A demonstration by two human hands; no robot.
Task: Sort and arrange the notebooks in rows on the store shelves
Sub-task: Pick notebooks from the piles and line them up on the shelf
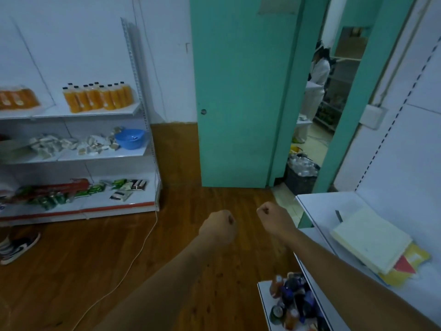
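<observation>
Both my arms reach forward over the wooden floor. My left hand [218, 226] is curled into a fist and holds nothing. My right hand [274, 217] is also a fist with nothing in it, a short way right of the left one. A small stack of notebooks [372, 237] lies flat on the white shelf [317, 206] at the right, pale yellow on top, with a yellow and red cover [410, 263] sticking out beneath. The stack sits to the right of my right forearm, apart from it.
A lower white shelf [265, 304] by my right arm holds bottles and cans [293, 299]. At the left stands a shelving unit [148, 139] with orange juice bottles, snack packets and a blue bowl. A white cable crosses the floor. A person stands beyond the green door [238, 103].
</observation>
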